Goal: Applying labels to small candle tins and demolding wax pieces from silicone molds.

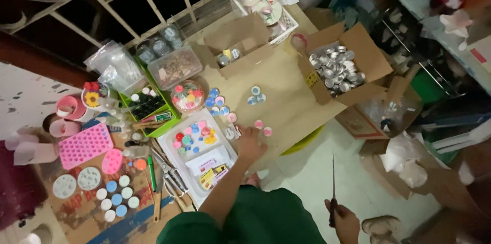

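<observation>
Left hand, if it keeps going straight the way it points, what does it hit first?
Likely the two small pink round pieces on the cardboard sheet, just past the left hand. Depth is unclear, so it might pass above them.

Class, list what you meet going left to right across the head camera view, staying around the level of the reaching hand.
Pink mould tray → white tray of coloured pieces → left hand → two pink discs → open box of silver cups.

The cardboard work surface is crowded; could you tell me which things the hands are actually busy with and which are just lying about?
In hand:
left hand by the small pink candles
right hand holding a thin blade

Lying about:
box of metal cups
pink mould
scissors
</observation>
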